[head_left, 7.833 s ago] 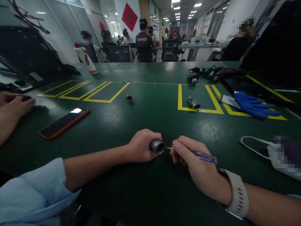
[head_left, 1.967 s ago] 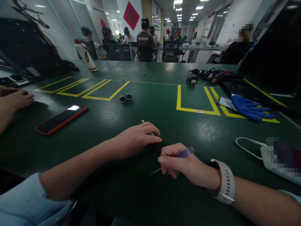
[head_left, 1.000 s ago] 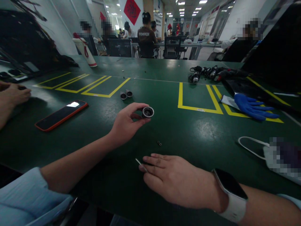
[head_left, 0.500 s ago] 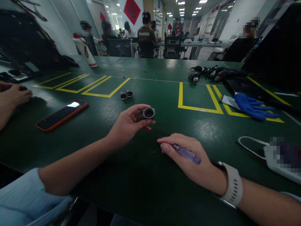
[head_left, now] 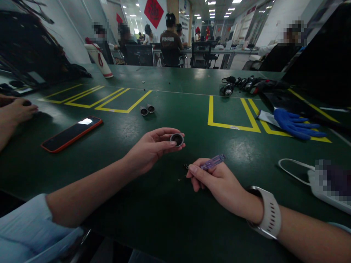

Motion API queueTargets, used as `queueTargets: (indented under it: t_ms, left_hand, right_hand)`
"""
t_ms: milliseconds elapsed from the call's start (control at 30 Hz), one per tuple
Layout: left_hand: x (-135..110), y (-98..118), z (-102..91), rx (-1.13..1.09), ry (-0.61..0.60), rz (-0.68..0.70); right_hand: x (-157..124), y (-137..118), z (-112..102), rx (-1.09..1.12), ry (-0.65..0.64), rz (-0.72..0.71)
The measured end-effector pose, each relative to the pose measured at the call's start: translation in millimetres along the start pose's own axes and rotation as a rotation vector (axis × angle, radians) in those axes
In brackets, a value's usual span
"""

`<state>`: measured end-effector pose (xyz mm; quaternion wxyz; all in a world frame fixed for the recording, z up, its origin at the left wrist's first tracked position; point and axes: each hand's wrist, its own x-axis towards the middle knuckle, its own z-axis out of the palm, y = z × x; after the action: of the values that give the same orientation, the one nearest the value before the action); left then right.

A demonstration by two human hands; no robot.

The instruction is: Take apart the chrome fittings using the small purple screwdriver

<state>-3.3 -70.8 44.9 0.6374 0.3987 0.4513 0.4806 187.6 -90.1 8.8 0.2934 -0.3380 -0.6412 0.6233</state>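
Observation:
My left hand pinches a small round metal ring-shaped part above the table, its dark hollow facing me. To its right and lower, my right hand is closed on a screwdriver with a clear purple handle. The thin shaft points down-left, its tip close to the table. Beside the right fingertips lie some tiny dark pieces, too small to name. Two similar round metal parts sit side by side on the table beyond my left hand.
An orange-cased phone lies on the green table at left, near another person's hand. Yellow tape outlines areas. At right are a blue glove, dark cabled items and a white strapped object. A white cup stands far left.
My left hand has lowered slightly and turned the metal part. The right hand has tilted the screwdriver, its handle rising and its tip swinging down toward the table; tiny pieces now show beside the fingers.

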Motion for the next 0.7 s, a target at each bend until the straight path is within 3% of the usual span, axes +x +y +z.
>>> queueTargets:
  t_ms: [433,700]
  left_hand:
    - [2.9,-4.3,-6.1,0.049,0.009,0.001]
    - [2.0,-4.2,-5.0,0.060,0.007,-0.018]
  right_hand:
    - [-4.7,-5.6,1.1,0.045,-0.032,-0.047]
    - [-5.0,-4.9,1.0,-0.078,0.010,-0.053]
